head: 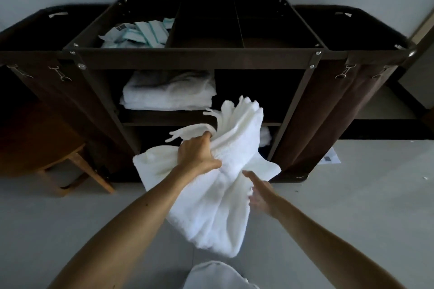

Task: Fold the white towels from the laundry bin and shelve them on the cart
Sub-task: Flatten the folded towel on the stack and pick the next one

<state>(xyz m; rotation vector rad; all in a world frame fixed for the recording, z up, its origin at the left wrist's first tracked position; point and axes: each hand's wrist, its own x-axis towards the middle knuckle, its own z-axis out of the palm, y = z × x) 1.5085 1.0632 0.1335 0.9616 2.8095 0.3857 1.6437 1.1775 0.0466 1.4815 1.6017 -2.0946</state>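
Left hand [199,151] grips the bunched white towel [218,213]; right hand [259,195] fingers extended at its edge. Judged soft, limp, light: take hold at two corners

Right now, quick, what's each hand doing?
Left hand: grips the bunched towel.
Right hand: open beside the towel, blurred, gripping nothing.

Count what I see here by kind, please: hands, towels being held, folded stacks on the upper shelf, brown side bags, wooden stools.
Hands: 2, the left hand and the right hand
Held towel: 1
Folded stack on the upper shelf: 1
Brown side bags: 2, the left side bag and the right side bag
Wooden stool: 1
Total: 7
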